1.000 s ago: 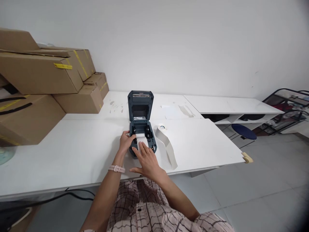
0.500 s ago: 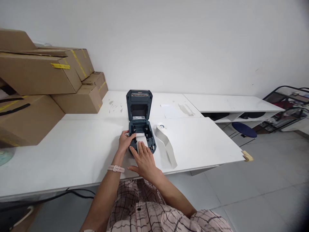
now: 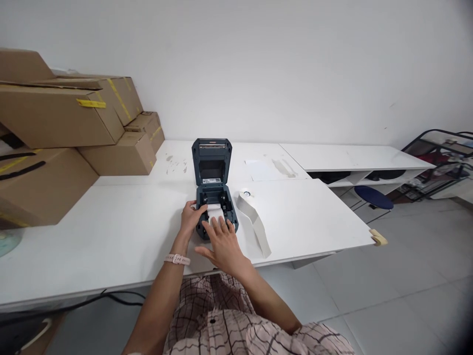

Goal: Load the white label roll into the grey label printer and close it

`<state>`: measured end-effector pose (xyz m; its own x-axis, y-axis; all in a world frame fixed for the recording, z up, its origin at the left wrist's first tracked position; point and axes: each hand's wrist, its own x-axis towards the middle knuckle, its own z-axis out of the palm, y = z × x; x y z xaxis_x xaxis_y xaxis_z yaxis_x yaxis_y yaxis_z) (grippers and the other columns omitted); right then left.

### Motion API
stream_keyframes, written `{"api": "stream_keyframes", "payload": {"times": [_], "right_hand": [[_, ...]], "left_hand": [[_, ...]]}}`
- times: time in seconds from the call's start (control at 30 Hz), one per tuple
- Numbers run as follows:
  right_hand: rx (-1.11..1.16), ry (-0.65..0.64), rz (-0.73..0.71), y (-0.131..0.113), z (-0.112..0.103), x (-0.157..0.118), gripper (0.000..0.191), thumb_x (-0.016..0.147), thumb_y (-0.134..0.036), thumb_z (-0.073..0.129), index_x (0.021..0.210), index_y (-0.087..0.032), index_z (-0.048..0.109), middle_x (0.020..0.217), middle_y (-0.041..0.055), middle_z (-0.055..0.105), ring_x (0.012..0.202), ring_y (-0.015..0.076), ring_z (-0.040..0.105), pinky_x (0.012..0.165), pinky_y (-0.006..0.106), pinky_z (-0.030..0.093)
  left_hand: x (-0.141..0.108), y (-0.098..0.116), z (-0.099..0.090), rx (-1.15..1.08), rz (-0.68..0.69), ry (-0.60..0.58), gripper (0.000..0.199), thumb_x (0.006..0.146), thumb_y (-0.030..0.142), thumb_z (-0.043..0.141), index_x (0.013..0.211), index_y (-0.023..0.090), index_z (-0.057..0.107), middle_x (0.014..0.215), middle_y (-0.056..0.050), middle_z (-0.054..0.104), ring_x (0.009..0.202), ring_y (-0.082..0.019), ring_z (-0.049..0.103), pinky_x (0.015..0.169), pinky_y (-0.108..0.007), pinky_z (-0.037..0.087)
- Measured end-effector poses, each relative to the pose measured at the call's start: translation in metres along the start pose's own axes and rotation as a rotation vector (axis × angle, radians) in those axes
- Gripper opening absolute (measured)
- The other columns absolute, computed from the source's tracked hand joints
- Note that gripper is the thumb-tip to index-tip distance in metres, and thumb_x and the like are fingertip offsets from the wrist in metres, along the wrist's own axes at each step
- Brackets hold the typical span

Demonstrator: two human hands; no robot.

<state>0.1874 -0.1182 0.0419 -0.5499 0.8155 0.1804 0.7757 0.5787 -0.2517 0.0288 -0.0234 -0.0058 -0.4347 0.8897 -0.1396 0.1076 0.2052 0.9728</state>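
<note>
**Two hands at work in an open printer**

Clock directions take the printer (image 3: 214,189) as the dial's centre, with twelve o'clock away from the person. It sits on the white table (image 3: 303,212) near the front edge, its lid raised and tipped back toward twelve, showing the dark hollow inside.

A white paper strip (image 3: 215,213) lies in the body, coming toward six o'clock.

The left hand (image 3: 189,219) is between seven and eight o'clock, against the printer's side, with its thumb over the rim beside the strip. Whether its grip is clamped on the wall or merely rests there, I cannot tell. A pale pink wristband (image 3: 177,259) circles that wrist.

The right hand (image 3: 226,246) comes in between five and six o'clock, palm down. Its grip is apart: fingers fanned over the near end of the strip, thumb held out to the side. How firmly the fingertips touch the paper is not clear.

At three o'clock, just beside the printer, stands a loose paper roll (image 3: 247,192), its unwound tail running toward five. A white sheet (image 3: 258,170) lies flat at two. Stacked cardboard boxes (image 3: 51,116) with yellow tape fill the side between nine and ten.
</note>
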Motion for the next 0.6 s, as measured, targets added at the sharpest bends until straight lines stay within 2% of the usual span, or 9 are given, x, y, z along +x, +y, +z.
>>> {"api": "stream_keyframes", "payload": {"times": [0.13, 0.3, 0.6], "right_hand": [[-0.074, -0.003, 0.007, -0.008, 0.01, -0.005, 0.079, 0.087, -0.066, 0.051, 0.149, -0.019, 0.037, 0.157, 0.0232, 0.029, 0.145, 0.0472, 0.023, 0.111, 0.066, 0.026], [-0.097, -0.045, 0.013, -0.012, 0.009, -0.003, 0.082, 0.084, -0.064, 0.059, 0.148, -0.017, 0.039, 0.156, 0.0262, 0.03, 0.143, 0.0492, 0.026, 0.11, 0.066, 0.029], [-0.107, -0.044, -0.008, -0.008, 0.008, -0.003, 0.086, 0.08, -0.062, 0.066, 0.148, -0.017, 0.039, 0.155, 0.0264, 0.03, 0.143, 0.0494, 0.026, 0.109, 0.065, 0.031]], "left_hand": [[-0.001, 0.0, 0.0, -0.001, -0.003, -0.006, 0.062, 0.061, 0.041, 0.078, 0.115, 0.014, 0.06, 0.067, 0.001, 0.063, 0.06, -0.015, 0.061, 0.059, -0.026, 0.046], [-0.002, 0.002, 0.0, -0.001, -0.002, -0.004, 0.062, 0.061, 0.04, 0.078, 0.114, 0.014, 0.061, 0.067, 0.001, 0.064, 0.059, -0.015, 0.061, 0.059, -0.027, 0.046], [-0.003, 0.001, 0.001, 0.005, -0.006, 0.021, 0.057, 0.061, 0.038, 0.078, 0.11, 0.014, 0.062, 0.064, 0.001, 0.062, 0.059, -0.016, 0.06, 0.058, -0.026, 0.046]]}}
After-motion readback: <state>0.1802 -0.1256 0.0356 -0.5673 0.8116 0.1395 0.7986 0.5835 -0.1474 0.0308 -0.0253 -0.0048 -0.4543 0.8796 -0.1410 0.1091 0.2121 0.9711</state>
